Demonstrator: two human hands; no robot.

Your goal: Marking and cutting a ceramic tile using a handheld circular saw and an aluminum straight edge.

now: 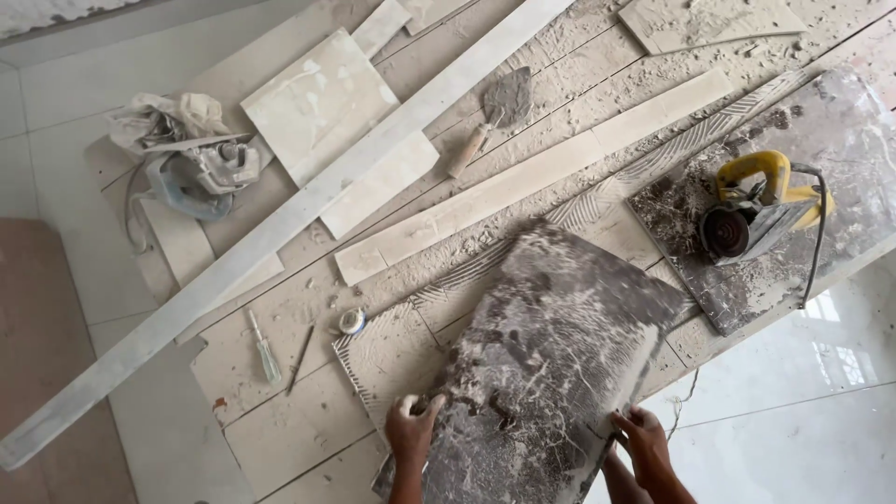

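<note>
A large dark marble-patterned tile (551,355) with white veins is tilted up off the dusty boards in front of me. My left hand (412,431) grips its lower left edge, fingers curled over the rim. My right hand (644,443) holds its lower right edge. Under it lies a tile face down, showing combed adhesive ridges (387,359).
A yellow handheld tile cutter (751,210) rests on another dark tile (821,140) at right, its cord trailing down. A trowel (495,112), a screwdriver (264,347), a pencil (301,357), a tape roll (352,320), pale tile strips (523,182), a long straightedge (280,229) and a grey power tool (201,173) lie around.
</note>
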